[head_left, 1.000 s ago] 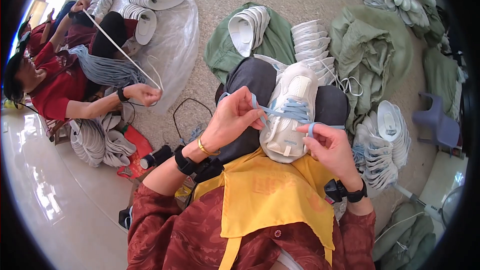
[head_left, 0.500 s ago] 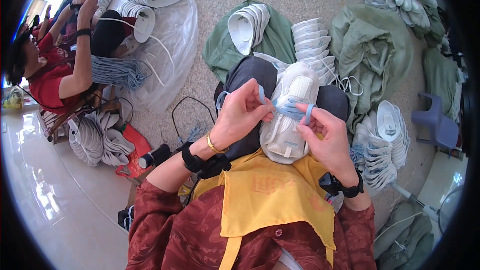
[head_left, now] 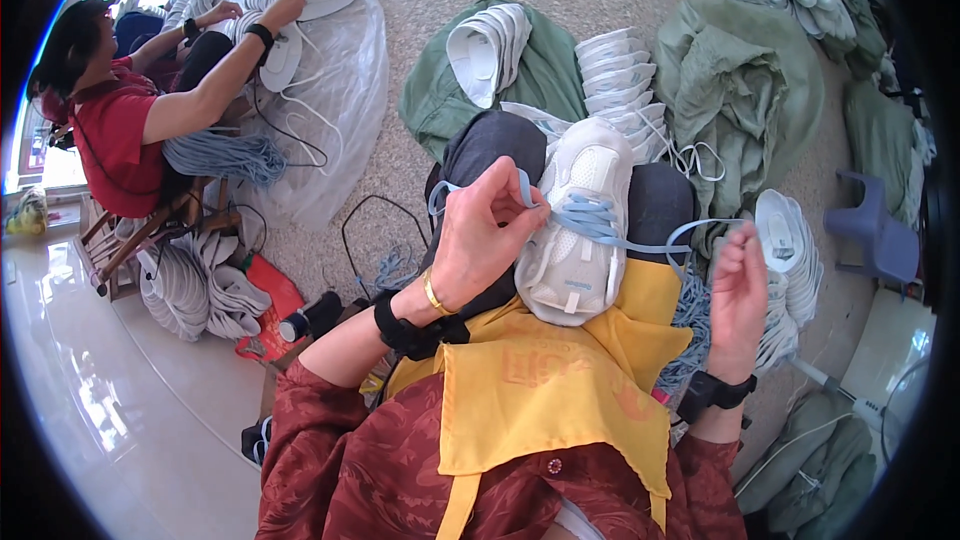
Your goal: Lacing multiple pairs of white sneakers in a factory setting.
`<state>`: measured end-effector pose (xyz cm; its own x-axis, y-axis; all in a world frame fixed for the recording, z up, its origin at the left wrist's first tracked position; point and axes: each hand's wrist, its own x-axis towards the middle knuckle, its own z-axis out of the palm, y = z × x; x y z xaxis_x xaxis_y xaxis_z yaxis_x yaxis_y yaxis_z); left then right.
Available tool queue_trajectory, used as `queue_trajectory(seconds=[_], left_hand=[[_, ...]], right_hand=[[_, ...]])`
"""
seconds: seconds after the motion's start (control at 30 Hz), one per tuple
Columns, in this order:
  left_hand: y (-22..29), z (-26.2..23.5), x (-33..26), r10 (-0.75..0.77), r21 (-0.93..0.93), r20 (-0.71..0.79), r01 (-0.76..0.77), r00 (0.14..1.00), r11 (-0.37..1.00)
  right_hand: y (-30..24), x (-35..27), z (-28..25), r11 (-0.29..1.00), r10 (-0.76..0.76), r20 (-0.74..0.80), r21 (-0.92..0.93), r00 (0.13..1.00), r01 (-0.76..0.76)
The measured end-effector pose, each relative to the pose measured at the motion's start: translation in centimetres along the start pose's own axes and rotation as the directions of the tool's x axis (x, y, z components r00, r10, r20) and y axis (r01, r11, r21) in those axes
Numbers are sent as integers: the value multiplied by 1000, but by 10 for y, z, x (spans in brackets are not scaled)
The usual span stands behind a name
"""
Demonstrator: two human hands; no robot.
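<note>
A white sneaker (head_left: 567, 280) rests across my lap, its toe pointing away from me, with light blue shoelace (head_left: 588, 214) crossing its upper. Beside its left edge, my left hand (head_left: 492, 235) is closed in a pinch on the lace, and a loop curls out above the fingers. Out to the right, past my knee, my right hand (head_left: 738, 285) pinches the other stretch of lace, drawn out from the shoe with a loose curve in it. That hand is slightly blurred.
Nested white shoe parts stand ahead on green cloth (head_left: 425, 90), with a stack (head_left: 612, 75) beside it. More shoe parts (head_left: 785, 240) and blue laces (head_left: 688, 325) lie at my right. A purple stool (head_left: 875, 235) stands farther right. At the left a co-worker (head_left: 120, 140) sits handling shoe parts.
My right hand has swung from the shoe out to the right, drawing the lace with it. My left hand keeps its pinch. The co-worker's arms have lowered and reached forward toward the shoe parts.
</note>
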<state>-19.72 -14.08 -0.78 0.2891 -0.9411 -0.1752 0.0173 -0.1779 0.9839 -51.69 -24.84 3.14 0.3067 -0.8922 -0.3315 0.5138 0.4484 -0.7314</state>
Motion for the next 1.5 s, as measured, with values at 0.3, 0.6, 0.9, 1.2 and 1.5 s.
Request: queue_trajectory(seconds=[0.3, 0.6, 0.9, 1.2, 1.5], left_hand=[[6, -2, -6, 112, 245, -12, -106, 994, 964], [20, 2, -2, 345, 467, 163, -380, 924, 798], [2, 0, 2, 10, 183, 71, -23, 997, 983], [1, 2, 1, 6, 127, 52, -13, 999, 992], [-3, 2, 1, 10, 126, 60, -18, 998, 992]], right_hand=[[31, -28, 22, 925, 132, -43, -353, 990, -139], [58, -6, 49, 636, 73, 144, -769, 987, 65], [60, 10, 46, 751, 91, 131, -660, 987, 19], [65, 15, 45, 804, 59, 129, -594, 990, 30], [73, 12, 52, 635, -46, 183, -754, 982, 170]])
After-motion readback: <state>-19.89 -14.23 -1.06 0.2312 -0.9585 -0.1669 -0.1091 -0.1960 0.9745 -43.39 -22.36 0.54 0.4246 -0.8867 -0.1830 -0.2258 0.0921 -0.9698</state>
